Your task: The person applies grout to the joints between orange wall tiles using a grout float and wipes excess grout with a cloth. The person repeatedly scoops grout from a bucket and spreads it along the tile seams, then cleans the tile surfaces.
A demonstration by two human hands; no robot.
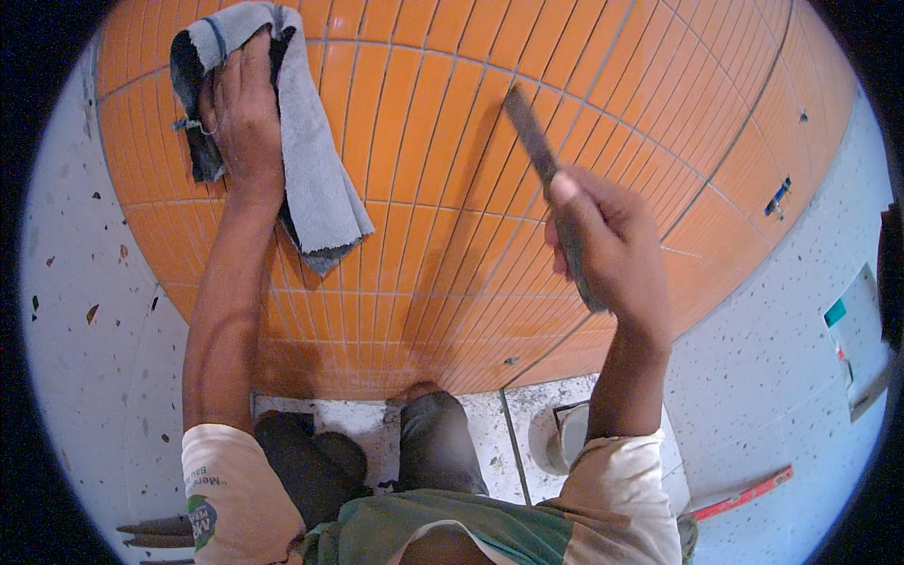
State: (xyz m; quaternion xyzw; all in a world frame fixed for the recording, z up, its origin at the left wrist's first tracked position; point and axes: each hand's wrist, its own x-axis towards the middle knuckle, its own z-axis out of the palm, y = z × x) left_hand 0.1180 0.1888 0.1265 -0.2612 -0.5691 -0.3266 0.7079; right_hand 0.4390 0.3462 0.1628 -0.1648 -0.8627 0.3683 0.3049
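Observation:
My left hand (247, 127) is flat against the orange tiled wall (405, 141), pressing a grey cloth (320, 174) to it. The fingers reach under a fold of the cloth, whose long end hangs down beside my wrist. In my right hand (612, 245) is a narrow flat-bladed scraper (532, 137), gripped with the thumb along it. Its blade points up and to the left, with the tip close to a grout line; whether it touches the tiles I cannot tell. The scraper's lower end sticks out below my fingers.
Pale speckled walls (85, 377) flank the tiles on both sides. A blue fitting (778, 198) pokes from the tiles at right. A recessed opening (855, 339) is in the right wall. Lower right are a bucket (571, 435) and a red bar (744, 494).

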